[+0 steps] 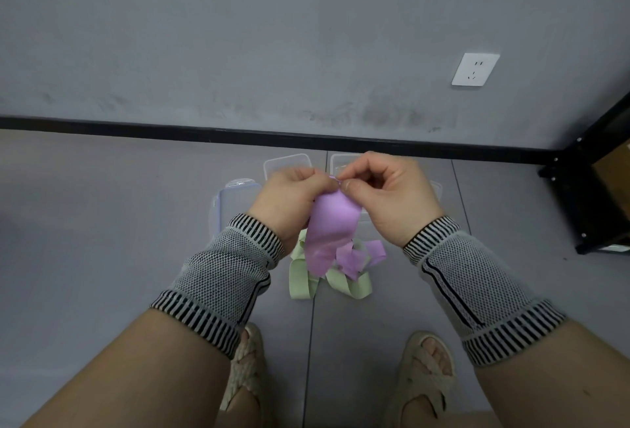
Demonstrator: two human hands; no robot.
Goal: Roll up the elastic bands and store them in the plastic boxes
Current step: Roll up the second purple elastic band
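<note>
Nearest the viewer, two feet in pale woven sandals [424,371] stand on a grey tiled floor [102,223], one on each side of a tile seam. Above them, two bare forearms reach forward, each wearing a knitted grey wrist sleeve [477,284] with black-and-white striped edges. On the floor between the arms lies a loose tangle of light green elastic bands [300,282], with more purple band ends heaped on top of it. The left hand [289,195] and right hand [388,195] meet in the middle, raised above the pile, fingers curled. Both pinch the top end of a wide purple elastic band [332,226], the right thumb and forefinger pressed on its upper edge right beside the left hand's fingertips. The band hangs down from the hands to the pile. Just beyond the hands, clear plastic boxes [288,163] sit on the floor, partly hidden; a clear lid with a bluish rim [235,194] lies to their left. Farther off, a black skirting strip meets a grey wall holding a white power socket [475,69]. A black metal shelf frame [586,189] stands at far right.
</note>
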